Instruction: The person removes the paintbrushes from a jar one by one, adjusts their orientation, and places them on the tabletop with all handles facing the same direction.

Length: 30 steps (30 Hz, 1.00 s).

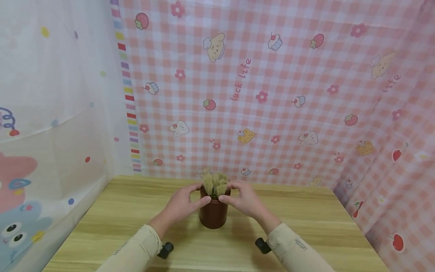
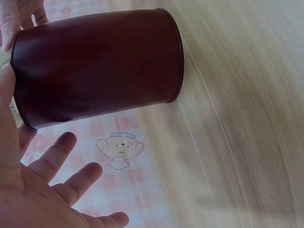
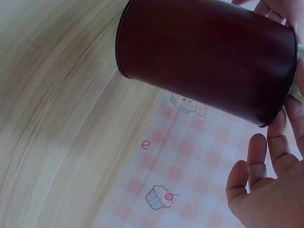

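A dark red cylindrical pot (image 1: 213, 216) stands upright on the wooden table, with tan fluffy tufts (image 1: 221, 186) rising from its mouth. My left hand (image 1: 181, 201) curves round the left side of its rim, thumb in front and index finger behind. On the opposite side my right hand (image 1: 247, 200) holds the rim in the same way, both thumbs low against the tufts. In the left wrist view, the other fingers (image 2: 85, 180) spread away from the pot's smooth wall (image 2: 99, 66). The right wrist view likewise has fingers (image 3: 257, 152) off the wall (image 3: 204, 57).
Behind the wooden table (image 1: 306, 219) hangs a pink checked cloth (image 1: 258, 121) with cartoon prints. A white printed cloth (image 1: 68, 113) covers the left side. Black devices (image 1: 165, 250) show at both wrists beside the pale sleeves (image 1: 139, 245).
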{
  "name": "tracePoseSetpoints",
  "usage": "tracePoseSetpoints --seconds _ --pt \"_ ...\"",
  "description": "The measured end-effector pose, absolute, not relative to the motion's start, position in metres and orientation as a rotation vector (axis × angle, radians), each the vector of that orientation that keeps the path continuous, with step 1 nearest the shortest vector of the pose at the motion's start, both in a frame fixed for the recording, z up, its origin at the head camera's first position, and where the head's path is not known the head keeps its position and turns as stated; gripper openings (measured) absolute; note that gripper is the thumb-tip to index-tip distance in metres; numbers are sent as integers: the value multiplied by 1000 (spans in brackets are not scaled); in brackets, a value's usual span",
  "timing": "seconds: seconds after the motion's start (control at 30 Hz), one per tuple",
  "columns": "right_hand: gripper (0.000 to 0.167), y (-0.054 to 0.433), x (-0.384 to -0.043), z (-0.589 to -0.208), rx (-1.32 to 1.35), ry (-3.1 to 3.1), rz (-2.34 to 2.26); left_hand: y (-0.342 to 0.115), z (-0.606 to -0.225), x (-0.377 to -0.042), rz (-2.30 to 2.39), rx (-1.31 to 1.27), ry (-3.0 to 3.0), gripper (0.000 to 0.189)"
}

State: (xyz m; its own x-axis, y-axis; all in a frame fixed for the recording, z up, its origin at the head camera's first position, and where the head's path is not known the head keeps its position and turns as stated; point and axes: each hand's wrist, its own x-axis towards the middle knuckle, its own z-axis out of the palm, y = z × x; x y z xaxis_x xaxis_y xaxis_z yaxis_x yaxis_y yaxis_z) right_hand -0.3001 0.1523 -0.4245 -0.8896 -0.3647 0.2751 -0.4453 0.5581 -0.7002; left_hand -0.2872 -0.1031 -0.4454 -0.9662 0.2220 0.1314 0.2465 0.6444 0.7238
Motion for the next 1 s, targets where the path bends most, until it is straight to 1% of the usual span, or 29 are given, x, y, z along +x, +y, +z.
tracePoseSetpoints --seconds 0.1,0.27,0.37,0.7,0.8,1.0 --pt "18 149 -300 -424 707 -2679 1257 -103 -446 -287 -1249 -397 -2829 78" --pt "15 145 -300 -423 687 -2694 1277 -103 -445 -288 -1247 -391 -2837 79" --pt "18 144 -299 -422 651 -2712 1294 -103 -445 -287 -1248 -382 -2844 79" --pt "43 141 -299 -418 589 -2770 1257 -103 -444 -287 -1246 -378 -2843 78" --pt "44 141 -298 -418 583 -2773 1271 -102 -444 -287 -1244 -379 -2844 78" --pt "39 141 -298 -418 557 -2717 1337 -102 -445 -286 -1249 -375 -2850 80"
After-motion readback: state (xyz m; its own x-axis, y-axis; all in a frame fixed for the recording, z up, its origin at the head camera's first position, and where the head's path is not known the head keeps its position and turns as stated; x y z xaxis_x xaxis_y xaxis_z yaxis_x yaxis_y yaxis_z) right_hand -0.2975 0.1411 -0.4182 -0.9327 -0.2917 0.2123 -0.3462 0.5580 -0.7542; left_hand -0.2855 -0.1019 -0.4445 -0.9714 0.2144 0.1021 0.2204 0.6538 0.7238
